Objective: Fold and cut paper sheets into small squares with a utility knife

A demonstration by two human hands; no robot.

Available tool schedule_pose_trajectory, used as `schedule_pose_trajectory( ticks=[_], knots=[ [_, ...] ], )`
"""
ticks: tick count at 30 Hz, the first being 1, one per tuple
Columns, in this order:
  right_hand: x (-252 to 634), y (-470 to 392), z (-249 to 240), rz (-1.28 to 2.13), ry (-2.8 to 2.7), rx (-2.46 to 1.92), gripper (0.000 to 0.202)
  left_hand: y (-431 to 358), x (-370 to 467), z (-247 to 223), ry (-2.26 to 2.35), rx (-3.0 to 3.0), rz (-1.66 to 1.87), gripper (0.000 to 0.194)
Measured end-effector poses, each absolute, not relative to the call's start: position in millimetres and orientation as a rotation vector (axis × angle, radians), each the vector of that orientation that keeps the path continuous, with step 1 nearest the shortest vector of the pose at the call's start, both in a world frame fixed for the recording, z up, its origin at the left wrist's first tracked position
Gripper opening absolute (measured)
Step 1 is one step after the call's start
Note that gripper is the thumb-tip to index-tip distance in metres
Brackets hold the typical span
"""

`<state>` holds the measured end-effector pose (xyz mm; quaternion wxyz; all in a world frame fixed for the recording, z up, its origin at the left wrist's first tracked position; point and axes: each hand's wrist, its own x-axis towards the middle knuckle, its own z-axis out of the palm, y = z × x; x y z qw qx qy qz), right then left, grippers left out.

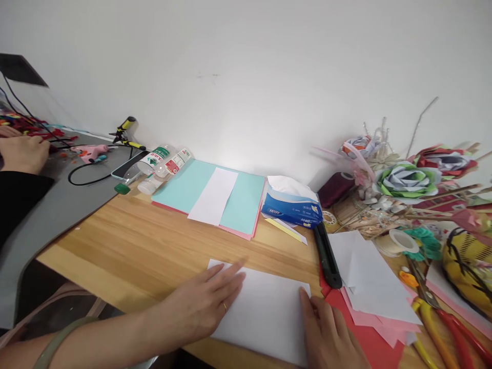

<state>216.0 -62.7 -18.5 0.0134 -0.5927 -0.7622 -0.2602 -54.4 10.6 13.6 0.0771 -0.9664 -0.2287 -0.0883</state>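
Here both hands rest flat on a white sheet (pixel 265 310) that lies at the near edge of the wooden counter (pixel 146 246). The left hand (pixel 203 302) presses on the sheet's left part, palm down, its fingers (pixel 230 274) stretched out and close together, pointing up and to the right toward the far left corner of the sheet; a ring shows on one finger. The right hand (pixel 330 330) lies on the sheet's right edge, fingers extended and close together, tips near the far right corner. Neither hand clamps anything; both only press down.

The sheet's long axis runs left to right across the person's front, tilted slightly so the right end sits nearer. It lies directly beneath both hands, between them in its bare middle, so neither hand is clearly the nearer one.

Just right of the sheet, touching or overlapping its edge, lies red paper (pixel 365 335), with pink and white sheets (pixel 369 282) stacked on it. A black cutter (pixel 327 253) lies just beyond the right hand, its length running away from the person. Farther back sit a teal sheet (pixel 242 200) with a white strip (pixel 213 197) on it, a tissue pack (pixel 292 207) and bottles (pixel 161 161). Paper flowers (pixel 407 179) and scissors (pixel 434 312) crowd the right side. At far left another person's hand (pixel 23 151) rests on a grey mat (pixel 57 205) near a glue gun (pixel 90 151).
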Motion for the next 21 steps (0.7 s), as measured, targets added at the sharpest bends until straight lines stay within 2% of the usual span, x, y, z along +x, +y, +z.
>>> schedule_pose_trajectory(
  ticks=[4,16,19,21],
  knots=[
    [211.4,-46.5,-6.5,-0.778,-2.441,-1.774,0.05,15.6,-49.9,7.4,-0.618,-2.85,-0.295,0.023],
    [192.4,-31.0,8.7,-0.871,-2.364,-1.806,0.042,5.0,-37.5,2.3,-0.765,-2.714,-0.204,0.033],
    [168.8,-29.3,0.4,-0.862,-2.284,-1.609,0.035,5.0,-37.1,-2.7,-0.808,-2.73,-0.165,0.031],
    [148.7,-28.0,-7.9,-0.708,-2.318,-1.427,0.043,6.1,-37.6,-8.9,-0.845,-2.751,-0.158,0.034]
  ],
)
